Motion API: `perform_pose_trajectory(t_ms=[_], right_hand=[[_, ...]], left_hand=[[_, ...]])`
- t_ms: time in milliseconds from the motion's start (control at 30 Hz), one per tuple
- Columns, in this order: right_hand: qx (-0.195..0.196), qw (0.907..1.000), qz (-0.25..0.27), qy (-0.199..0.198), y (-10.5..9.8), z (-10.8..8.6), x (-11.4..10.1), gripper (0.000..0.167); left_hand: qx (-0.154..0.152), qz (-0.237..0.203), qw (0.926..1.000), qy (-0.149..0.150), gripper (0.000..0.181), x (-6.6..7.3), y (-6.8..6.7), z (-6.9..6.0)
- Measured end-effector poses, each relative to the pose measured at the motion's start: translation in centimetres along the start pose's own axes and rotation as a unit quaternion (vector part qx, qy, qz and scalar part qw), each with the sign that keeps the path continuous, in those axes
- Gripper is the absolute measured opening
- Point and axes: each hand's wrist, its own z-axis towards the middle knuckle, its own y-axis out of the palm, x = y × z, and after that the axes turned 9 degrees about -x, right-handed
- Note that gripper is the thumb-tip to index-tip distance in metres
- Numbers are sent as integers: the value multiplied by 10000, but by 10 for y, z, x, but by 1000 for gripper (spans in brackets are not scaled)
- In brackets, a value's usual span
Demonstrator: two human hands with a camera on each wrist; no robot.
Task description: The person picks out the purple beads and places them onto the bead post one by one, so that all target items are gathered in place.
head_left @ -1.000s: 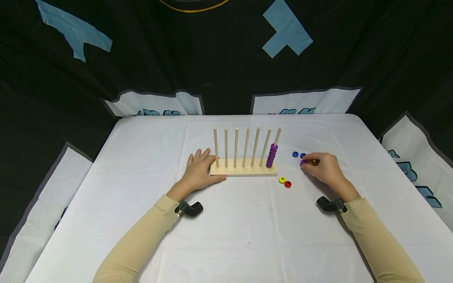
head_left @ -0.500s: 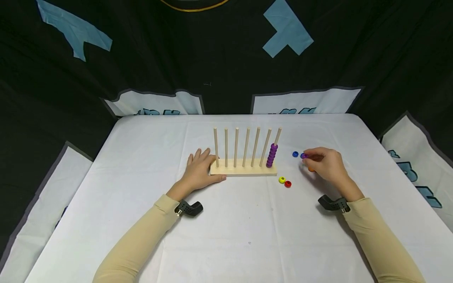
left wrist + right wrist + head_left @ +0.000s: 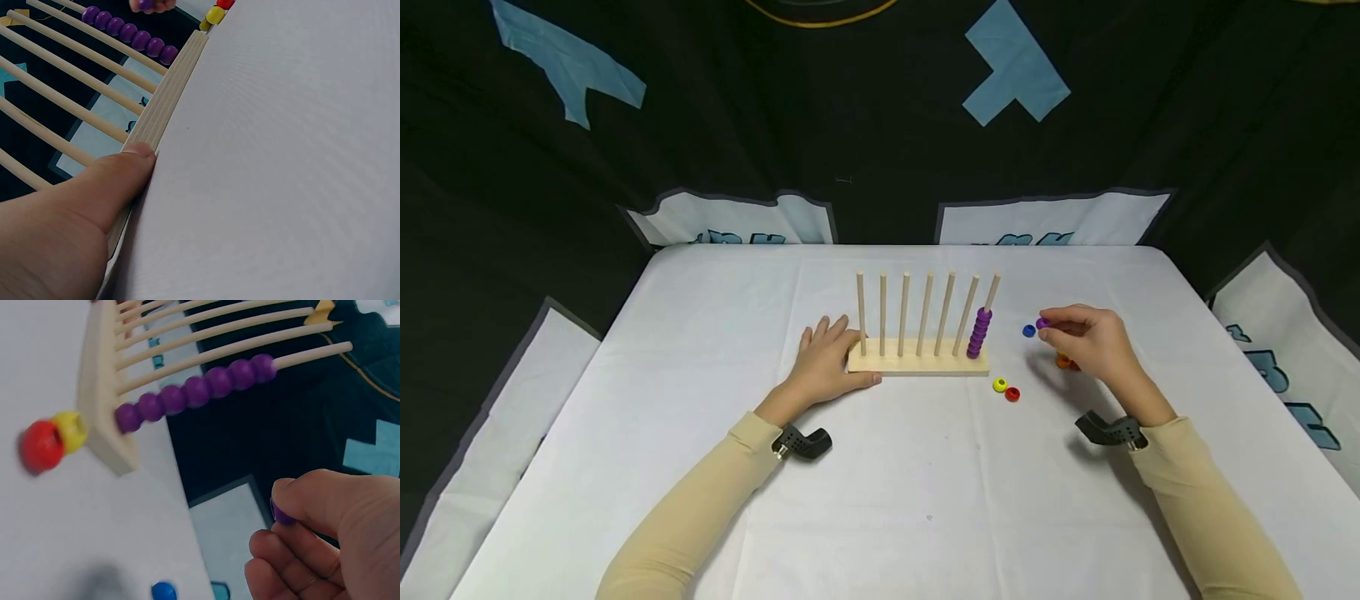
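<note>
A wooden peg stand [image 3: 917,365] with a row of upright pegs sits mid-table. Its rightmost peg bears a stack of purple beads [image 3: 979,333]. My left hand [image 3: 820,367] grips the stand's left end, thumb along the front edge; in the left wrist view the thumb [image 3: 119,181] lies on the wood and the other fingers are hidden. To the right of the stand, my right hand [image 3: 1086,340] pinches a single purple bead [image 3: 282,514] between thumb and fingers, raised above the cloth. Orange beads [image 3: 1063,361] lie below that hand, partly covered by it.
A blue bead [image 3: 1028,331] lies to the right of the stand. Close to its front right corner are a yellow bead [image 3: 999,385] and a red bead [image 3: 1012,394], side by side. White cloth [image 3: 880,500] covers the table; a dark curtain [image 3: 880,125] hangs behind.
My right hand has lifted the purple bead off the cloth and risen slightly away from me, uncovering more of the orange beads. The left hand stays on the stand.
</note>
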Motion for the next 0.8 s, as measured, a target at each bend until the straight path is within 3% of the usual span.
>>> perform_pose_trajectory(t_ms=[367, 800], right_hand=[[-82, 9991, 300, -273, -19, 20, -37, 27], [-192, 9974, 194, -671, -28, 40, -80, 29]], left_hand=[[11, -43, 10000, 47, 78, 2, 1, -1], [26, -4, 10000, 30, 78, -1, 0, -1]])
